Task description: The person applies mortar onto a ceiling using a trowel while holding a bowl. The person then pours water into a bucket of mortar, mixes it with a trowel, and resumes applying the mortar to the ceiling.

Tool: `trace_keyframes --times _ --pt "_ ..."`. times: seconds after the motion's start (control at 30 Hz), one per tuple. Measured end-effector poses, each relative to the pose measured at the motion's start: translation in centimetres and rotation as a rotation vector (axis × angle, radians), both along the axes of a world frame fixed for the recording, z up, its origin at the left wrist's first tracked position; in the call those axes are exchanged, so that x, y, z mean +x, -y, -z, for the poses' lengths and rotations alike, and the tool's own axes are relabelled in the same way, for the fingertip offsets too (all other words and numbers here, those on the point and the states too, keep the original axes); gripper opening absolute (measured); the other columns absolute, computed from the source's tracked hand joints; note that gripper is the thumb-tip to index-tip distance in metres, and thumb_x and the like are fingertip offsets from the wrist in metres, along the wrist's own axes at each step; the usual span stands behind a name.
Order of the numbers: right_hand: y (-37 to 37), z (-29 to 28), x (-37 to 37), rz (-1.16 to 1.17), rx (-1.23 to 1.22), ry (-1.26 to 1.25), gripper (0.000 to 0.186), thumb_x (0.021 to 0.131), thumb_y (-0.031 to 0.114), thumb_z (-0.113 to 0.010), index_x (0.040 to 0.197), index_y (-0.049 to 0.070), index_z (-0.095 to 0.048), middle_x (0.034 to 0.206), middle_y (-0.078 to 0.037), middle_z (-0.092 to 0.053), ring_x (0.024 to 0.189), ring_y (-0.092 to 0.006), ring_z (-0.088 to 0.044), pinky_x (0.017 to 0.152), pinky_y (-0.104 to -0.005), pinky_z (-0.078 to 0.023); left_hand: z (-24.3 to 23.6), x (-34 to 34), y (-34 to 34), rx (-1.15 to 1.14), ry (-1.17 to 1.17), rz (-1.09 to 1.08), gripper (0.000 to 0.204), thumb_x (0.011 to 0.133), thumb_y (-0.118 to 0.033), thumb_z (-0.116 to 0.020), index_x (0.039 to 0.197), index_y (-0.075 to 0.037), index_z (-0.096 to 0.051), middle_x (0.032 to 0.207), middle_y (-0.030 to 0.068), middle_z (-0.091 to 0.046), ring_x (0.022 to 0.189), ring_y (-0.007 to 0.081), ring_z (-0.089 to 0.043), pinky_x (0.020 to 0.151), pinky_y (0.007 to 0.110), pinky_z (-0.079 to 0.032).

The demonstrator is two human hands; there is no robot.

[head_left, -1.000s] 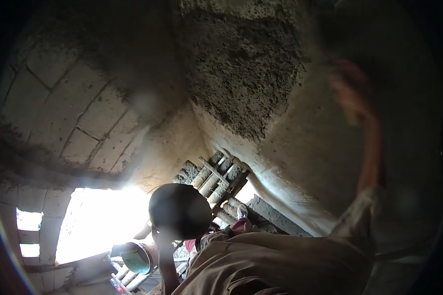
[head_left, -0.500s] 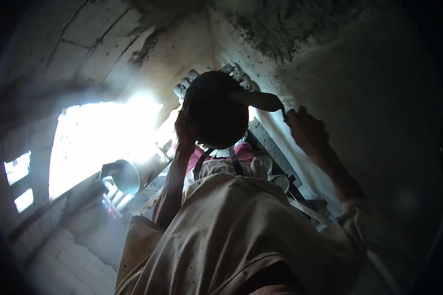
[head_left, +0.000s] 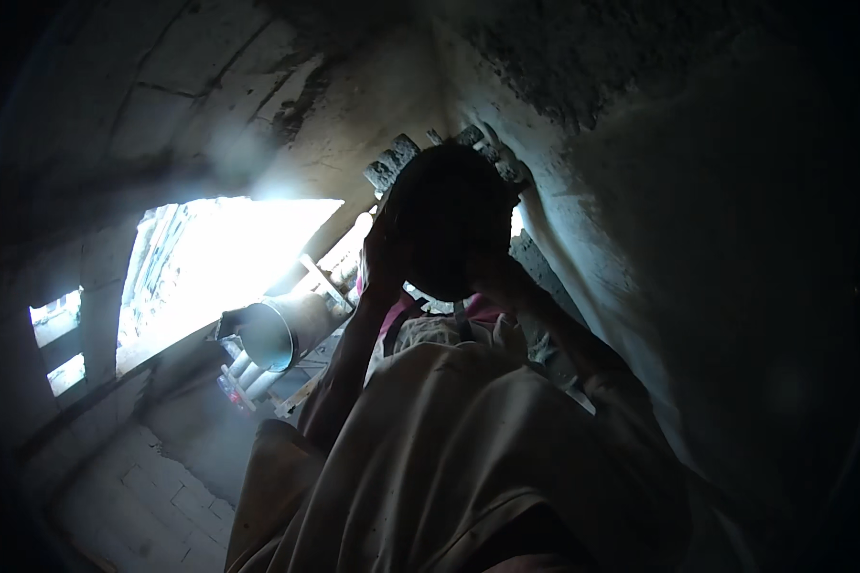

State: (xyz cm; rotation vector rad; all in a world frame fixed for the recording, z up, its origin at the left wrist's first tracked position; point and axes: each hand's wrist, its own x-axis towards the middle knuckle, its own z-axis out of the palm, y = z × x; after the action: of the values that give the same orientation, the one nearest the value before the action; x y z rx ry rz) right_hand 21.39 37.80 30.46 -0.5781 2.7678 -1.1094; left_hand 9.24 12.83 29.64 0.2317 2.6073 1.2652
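Note:
A dark, round, bowl-like vessel (head_left: 449, 215) is raised in front of me, mostly a black silhouette, so its contents do not show. My left hand (head_left: 380, 260) grips its left edge. Against its lower right side is my right hand (head_left: 495, 277), closed, its fingers partly lost in shadow. The leaf-shaped trowel seen in that hand earlier cannot be made out now against the dark vessel.
At left, a pale cylindrical bucket (head_left: 275, 334) lies tilted near a bright opening (head_left: 210, 258). Rough grey blocks (head_left: 392, 164) rise behind the vessel. A smooth wall (head_left: 659, 248) runs along the right. Pink cloth (head_left: 483, 307) with dark straps shows below the vessel.
My right hand has come in from the right wall side to the vessel's lower right. The trowel no longer shows beside the vessel. The view has darkened and shifted slightly.

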Motion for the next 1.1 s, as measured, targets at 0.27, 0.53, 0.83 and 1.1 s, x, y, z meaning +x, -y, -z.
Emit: trace_keyframes --times 0.27,0.53,0.83,1.1 --pt "-3.0 -7.2 -5.8 0.1 -0.02 0.486 0.03 0.085 0.027 -0.06 0.105 0.007 -0.05 0.077 -0.016 -0.061 0.073 -0.0359 -0.063 0.063 -0.0477 -0.051 -4.1 1.3 3.3 0.04 -0.319 -0.02 0.054 0.08 -0.003 -0.061 0.132 0.0 -0.047 0.102 0.0153 -0.066 0.082 0.0243 -0.066 0.068 0.032 -0.053" --pt "0.4 -33.7 -17.4 -0.306 0.088 0.106 0.033 0.087 0.03 -0.065 0.111 0.008 -0.057 0.079 -0.009 -0.065 0.07 -0.0263 -0.066 0.066 -0.0376 -0.053 1.2 3.6 11.6 0.739 0.348 -0.626 0.07 0.088 -0.02 -0.061 0.144 -0.01 -0.02 0.101 0.015 -0.06 0.07 0.0242 -0.064 0.053 0.03 -0.054" --pt "-3.1 -45.5 -24.4 -0.327 -0.489 0.143 0.038 0.089 0.028 -0.066 0.119 0.004 -0.058 0.075 -0.003 -0.064 0.054 -0.0084 -0.058 0.047 -0.0225 -0.049 -6.0 4.9 16.1 0.681 0.152 -0.894 0.054 0.086 -0.025 -0.058 0.136 -0.012 -0.043 0.086 0.0026 -0.056 0.069 0.0161 -0.051 0.055 0.03 -0.042" --pt "-24.0 -48.4 -0.2 1.09 -0.304 -0.446 0.05 0.088 0.024 -0.064 0.133 0.01 -0.049 0.091 0.002 -0.055 0.066 -0.0029 -0.047 0.052 -0.0186 -0.039 -2.2 5.0 20.4 0.501 0.079 -0.602 0.047 0.085 -0.022 -0.06 0.129 -0.007 -0.051 0.088 0.0052 -0.056 0.073 0.0182 -0.051 0.06 0.031 -0.044"
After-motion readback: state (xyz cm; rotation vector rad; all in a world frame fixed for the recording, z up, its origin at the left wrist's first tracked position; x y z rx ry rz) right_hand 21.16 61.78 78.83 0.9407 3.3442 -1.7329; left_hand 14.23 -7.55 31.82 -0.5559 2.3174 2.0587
